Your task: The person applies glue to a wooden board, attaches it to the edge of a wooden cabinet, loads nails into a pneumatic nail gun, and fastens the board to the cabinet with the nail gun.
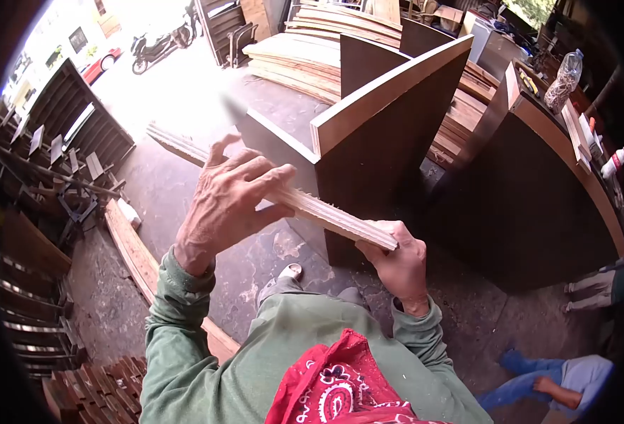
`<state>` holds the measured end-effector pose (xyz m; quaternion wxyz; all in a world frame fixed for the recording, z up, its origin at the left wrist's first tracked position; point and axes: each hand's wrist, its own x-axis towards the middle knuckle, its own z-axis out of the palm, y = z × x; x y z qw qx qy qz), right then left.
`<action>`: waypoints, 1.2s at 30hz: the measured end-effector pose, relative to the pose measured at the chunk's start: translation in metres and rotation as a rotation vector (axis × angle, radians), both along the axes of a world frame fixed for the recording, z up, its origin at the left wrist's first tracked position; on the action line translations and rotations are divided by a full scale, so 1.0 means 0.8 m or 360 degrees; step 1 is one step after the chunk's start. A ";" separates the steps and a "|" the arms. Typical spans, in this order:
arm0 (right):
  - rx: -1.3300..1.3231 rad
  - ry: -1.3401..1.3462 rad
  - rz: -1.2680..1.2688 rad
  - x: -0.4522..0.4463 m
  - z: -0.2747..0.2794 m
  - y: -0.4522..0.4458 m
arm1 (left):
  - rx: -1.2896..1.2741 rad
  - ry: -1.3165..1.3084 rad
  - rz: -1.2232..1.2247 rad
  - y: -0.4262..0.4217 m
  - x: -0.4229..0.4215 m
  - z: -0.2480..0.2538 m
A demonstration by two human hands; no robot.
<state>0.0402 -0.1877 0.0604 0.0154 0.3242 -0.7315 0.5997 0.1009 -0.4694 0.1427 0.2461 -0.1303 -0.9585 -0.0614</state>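
A long, narrow plywood strip (340,220) with layered, rough edges slants across the view in front of me, held above the floor. My right hand (400,263) is closed round its near right end, thumb along the side. Farther along, my left hand (230,194) loosely straddles the strip, with the fingers spread over it and the thumb on the near side; where they touch is partly hidden. Just beyond the strip stands a dark curved panel piece (389,148) with a pale wood edge.
A second dark curved panel (524,198) stands at right, with a plastic bottle (565,81) on top. Stacked boards (290,60) lie behind. A long plank (134,244) lies on the floor at left. Another person (573,381) is low at bottom right. A motorcycle (160,46) stands outside.
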 end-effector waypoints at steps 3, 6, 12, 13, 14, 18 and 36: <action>-0.0023 0.0197 -0.0052 -0.018 -0.001 -0.055 | 0.0116 -0.0085 -0.0261 -0.072 -0.038 -0.005; 0.0036 0.0358 -0.0293 -0.027 0.001 -0.104 | 0.0093 0.0019 -0.0434 -0.129 -0.077 -0.005; 0.0278 0.0543 -0.0623 -0.069 -0.001 -0.149 | 0.0115 0.0009 -0.0760 -0.206 -0.175 0.003; 0.0322 0.0565 -0.0648 -0.071 0.003 -0.155 | 0.0150 -0.0031 -0.0802 -0.213 -0.188 0.002; 0.0365 0.0587 -0.0669 -0.072 0.004 -0.160 | 0.0119 -0.0035 -0.0853 -0.220 -0.201 0.002; 0.0524 0.0545 -0.0797 -0.070 0.001 -0.179 | 0.0091 -0.0113 -0.1023 -0.236 -0.243 -0.008; 0.0524 0.0400 -0.1173 -0.056 -0.024 -0.208 | 0.0249 -0.0293 -0.1178 -0.237 -0.284 -0.050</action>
